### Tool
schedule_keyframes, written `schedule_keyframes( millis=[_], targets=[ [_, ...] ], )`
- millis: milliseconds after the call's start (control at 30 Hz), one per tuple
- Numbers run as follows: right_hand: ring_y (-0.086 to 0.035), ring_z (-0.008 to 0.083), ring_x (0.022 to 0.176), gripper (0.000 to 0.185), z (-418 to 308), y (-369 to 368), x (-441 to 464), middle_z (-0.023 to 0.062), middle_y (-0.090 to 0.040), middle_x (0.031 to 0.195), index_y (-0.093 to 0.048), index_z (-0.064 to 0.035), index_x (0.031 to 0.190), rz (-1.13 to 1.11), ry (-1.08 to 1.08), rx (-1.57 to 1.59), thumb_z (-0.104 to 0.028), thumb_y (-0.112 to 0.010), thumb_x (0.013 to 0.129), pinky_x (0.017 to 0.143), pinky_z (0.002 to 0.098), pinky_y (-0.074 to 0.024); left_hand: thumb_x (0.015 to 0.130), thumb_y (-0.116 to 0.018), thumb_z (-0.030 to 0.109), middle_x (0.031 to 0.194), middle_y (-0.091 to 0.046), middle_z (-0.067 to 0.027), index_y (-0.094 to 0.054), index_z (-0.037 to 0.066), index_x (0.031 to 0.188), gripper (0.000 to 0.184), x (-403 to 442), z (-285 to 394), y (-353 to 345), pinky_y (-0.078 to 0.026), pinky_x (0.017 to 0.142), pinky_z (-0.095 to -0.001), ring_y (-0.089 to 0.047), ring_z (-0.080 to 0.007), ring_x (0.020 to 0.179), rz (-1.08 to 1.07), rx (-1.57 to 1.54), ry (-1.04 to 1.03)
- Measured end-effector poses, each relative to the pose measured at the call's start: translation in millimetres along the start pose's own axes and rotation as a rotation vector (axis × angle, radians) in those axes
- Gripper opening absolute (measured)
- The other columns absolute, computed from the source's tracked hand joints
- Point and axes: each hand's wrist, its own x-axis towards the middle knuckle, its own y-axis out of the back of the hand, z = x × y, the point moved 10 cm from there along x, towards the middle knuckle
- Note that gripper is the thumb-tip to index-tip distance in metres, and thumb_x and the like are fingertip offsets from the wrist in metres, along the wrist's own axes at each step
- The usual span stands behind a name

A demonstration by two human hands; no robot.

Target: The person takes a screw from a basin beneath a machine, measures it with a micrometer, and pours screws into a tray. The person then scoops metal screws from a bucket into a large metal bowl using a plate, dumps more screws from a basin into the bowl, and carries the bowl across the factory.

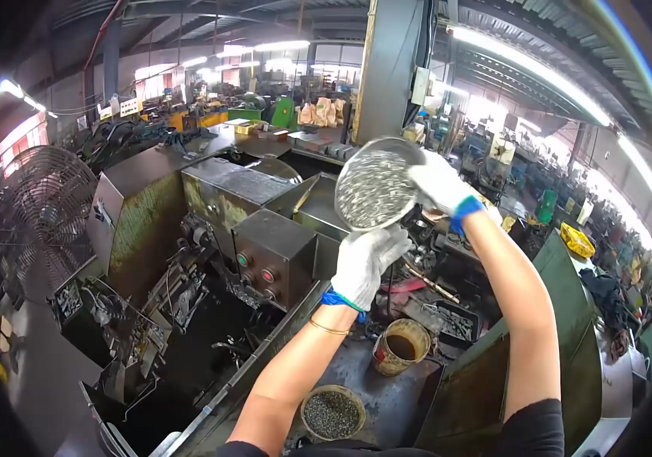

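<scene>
A round metal bowl (375, 186) full of small grey metal pieces is held up in front of me, tilted and slightly blurred. My left hand (366, 263), in a white glove with a blue band at the wrist, grips its lower edge. Gloved the same way, my right hand (442, 185) is closed on the bowl's right rim. Below them, a round container (333, 413) of small dark pieces stands near my body. A stained bucket (402, 346) with brown contents is beyond it, to the right.
A machine box with buttons (274, 259) stands left of my left forearm. Farther left are an open machine bay and a large fan (44, 213). A dark tray of metal parts (455, 323) lies right of the bucket. Green panels (562, 305) rise at the right, with a pillar (389, 68) ahead.
</scene>
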Motion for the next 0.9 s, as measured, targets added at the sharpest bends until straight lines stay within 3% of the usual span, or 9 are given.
schedule_keyframes(
  millis=[67, 100, 333, 467, 533, 567, 767, 833, 900],
  targets=[
    [-0.067, 0.0343, 0.075, 0.04, -17.6, -20.4, 51.1, 0.0208, -0.067, 0.087, -0.058, 0.002, 0.118, 0.143, 0.372, -0.673, -0.016, -0.052, 0.082, 0.07, 0.0415, -0.0541, 0.089, -0.057, 0.0, 0.114, -0.064, -0.027, -0.058, -0.014, 0.109, 0.025, 2.5, -3.7, 6.9, -0.054, 0.099, -0.0513, -0.065, -0.037, 0.107, 0.023, -0.044, 0.042],
    [-0.064, 0.0435, 0.093, 0.037, -33.0, -43.2, 54.9, 0.0254, -0.066, 0.094, -0.059, 0.0017, 0.113, 0.111, 0.378, -0.793, -0.017, -0.053, 0.082, 0.085, 0.0463, -0.0504, 0.089, -0.057, 0.001, 0.115, -0.064, -0.0269, -0.059, -0.014, 0.109, 0.025, -1.3, -8.7, 1.6, -0.052, 0.101, -0.0516, -0.064, -0.0371, 0.109, -0.017, -0.102, 0.112],
    [-0.071, 0.0338, 0.085, 0.049, -99.5, -103.3, 9.8, 0.023, -0.064, 0.101, -0.045, 0.0025, 0.127, 0.159, 0.578, -1.119, -0.027, -0.057, 0.09, 0.066, 0.0455, -0.058, 0.091, -0.059, 0.004, 0.125, -0.058, -0.0245, -0.047, -0.007, 0.127, 0.039, -51.9, -20.7, -17.1, -0.05, 0.103, -0.0483, -0.06, -0.0364, 0.116, -0.049, -0.035, 0.186],
    [-0.067, 0.037, 0.095, 0.051, -94.8, -0.6, -13.2, 0.0215, -0.064, 0.116, -0.052, -0.0115, 0.134, 0.541, 0.723, -0.875, -0.011, -0.047, 0.083, 0.082, 0.0461, -0.0543, 0.093, -0.061, 0.008, 0.131, -0.054, -0.025, -0.034, -0.007, 0.14, 0.057, -98.1, -64.6, 3.8, -0.049, 0.103, -0.0464, -0.058, -0.0346, 0.119, -0.037, 0.084, 0.373],
    [-0.065, 0.0211, 0.088, 0.05, -13.3, 70.1, -19.0, 0.0161, -0.067, 0.105, -0.053, -0.0003, 0.134, 0.488, -0.054, -0.432, -0.014, -0.055, 0.086, 0.079, 0.0301, -0.0501, 0.095, -0.061, 0.01, 0.133, -0.053, -0.0241, -0.032, -0.007, 0.144, 0.059, -122.5, -102.6, 41.0, -0.049, 0.104, -0.0448, -0.057, -0.0329, 0.12, -0.023, 0.173, 0.497],
    [-0.061, 0.0136, 0.085, 0.049, 18.4, 94.1, -27.2, 0.0082, -0.066, 0.102, -0.054, 0.0026, 0.132, 0.497, 0.296, -0.05, -0.012, -0.058, 0.086, 0.071, 0.0254, -0.0491, 0.096, -0.06, 0.011, 0.131, -0.053, -0.0227, -0.033, -0.006, 0.144, 0.058, -135.0, -122.9, 65.1, -0.049, 0.103, -0.0437, -0.058, -0.0324, 0.119, 0.01, 0.186, 0.559],
    [-0.061, 0.0164, 0.09, 0.032, 300.7, 78.4, -200.0, 0.0012, -0.063, 0.096, -0.067, -0.0084, 0.111, 0.583, -0.394, 0.687, -0.025, -0.067, 0.083, 0.07, 0.0348, -0.0546, 0.091, -0.06, 0.011, 0.121, -0.062, -0.0172, -0.045, -0.003, 0.139, 0.052, -226.5, -203.4, 226.8, -0.053, 0.092, -0.0326, -0.061, -0.0212, 0.112, 0.059, 0.609, 0.812],
    [-0.063, 0.0198, 0.087, 0.024, 367.9, 15.5, -275.7, 0.0088, -0.065, 0.097, -0.063, -0.0007, 0.103, 0.656, -0.573, 0.952, -0.008, -0.064, 0.081, 0.079, 0.0338, -0.0542, 0.091, -0.06, 0.013, 0.119, -0.064, -0.0186, -0.05, -0.001, 0.136, 0.049, -264.0, -217.7, 278.6, -0.052, 0.092, -0.0331, -0.063, -0.0239, 0.11, 0.469, 0.648, 0.901],
    [-0.066, 0.025, 0.086, 0.019, 401.9, -74.9, -335.8, 0.011, -0.066, 0.096, -0.062, 0.0005, 0.099, 0.63, -0.845, 1.205, -0.007, -0.062, 0.081, 0.073, 0.036, -0.0565, 0.091, -0.059, 0.016, 0.122, -0.064, -0.02, -0.05, -0.001, 0.137, 0.05, -277.6, -217.1, 298.2, -0.051, 0.094, -0.0355, -0.063, -0.0274, 0.111, 0.45, 0.854, 0.975]
  ],
)
